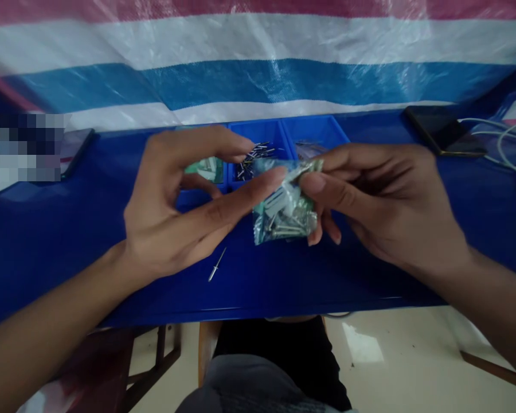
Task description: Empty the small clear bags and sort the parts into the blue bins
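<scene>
A small clear plastic bag [286,215] with several silvery rivets inside is held up over the blue table. My right hand [382,201] pinches its top right edge between thumb and fingers. On the other side, my left hand [180,201] has its thumb against or just in front of the bag's upper part, with its index finger apart from the thumb. A single blind rivet [217,265] lies on the table below the left hand. Behind the hands, many loose rivets [260,152] fill part of a blue bin [258,127].
To the right is another blue bin [316,123] holding small pieces. A bin partly behind my left hand contains a green-and-white packet [208,169]. A dark phone [445,132] and white cables [509,140] lie at right; another flat device [79,152] is at left. Striped sheeting [258,80] hangs behind.
</scene>
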Available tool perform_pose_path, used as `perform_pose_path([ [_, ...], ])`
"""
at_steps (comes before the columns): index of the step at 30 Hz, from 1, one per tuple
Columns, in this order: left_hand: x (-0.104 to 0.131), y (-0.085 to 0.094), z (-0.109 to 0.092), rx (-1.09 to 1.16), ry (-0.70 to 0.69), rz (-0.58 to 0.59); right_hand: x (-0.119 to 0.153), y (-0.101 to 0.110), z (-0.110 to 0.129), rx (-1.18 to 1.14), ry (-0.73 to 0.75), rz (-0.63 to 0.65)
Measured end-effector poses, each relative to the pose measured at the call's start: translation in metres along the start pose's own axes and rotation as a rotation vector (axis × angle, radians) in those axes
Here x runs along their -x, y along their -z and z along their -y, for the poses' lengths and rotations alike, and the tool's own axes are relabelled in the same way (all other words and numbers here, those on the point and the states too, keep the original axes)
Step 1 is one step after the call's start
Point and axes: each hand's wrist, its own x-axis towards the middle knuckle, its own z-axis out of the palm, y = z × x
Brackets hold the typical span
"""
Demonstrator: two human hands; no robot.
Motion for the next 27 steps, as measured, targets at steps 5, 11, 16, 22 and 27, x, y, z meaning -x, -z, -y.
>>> perform_pose_path([
  [5, 0.000, -0.002, 0.008, -0.158, -0.433, -0.186, 0.000, 0.001, 0.001, -0.010, -0.096, 0.175],
  [11, -0.021, 0.022, 0.039, -0.107, 0.071, -0.098, 0.005, 0.006, -0.005, 1.147, 0.421, 0.096],
  [16, -0.030, 0.044, 0.065, -0.288, 0.242, 0.022, 0.000, 0.004, -0.013, 1.541, 0.156, 0.317],
  [22, -0.025, 0.041, 0.046, -0.459, -0.019, -0.007, -0.004, -0.009, -0.004, 1.439, -0.101, 0.489],
  [27, -0.020, 0.037, 0.049, -0.524, -0.103, 0.179, -0.002, -0.009, -0.005, 1.393, -0.058, 0.472],
])
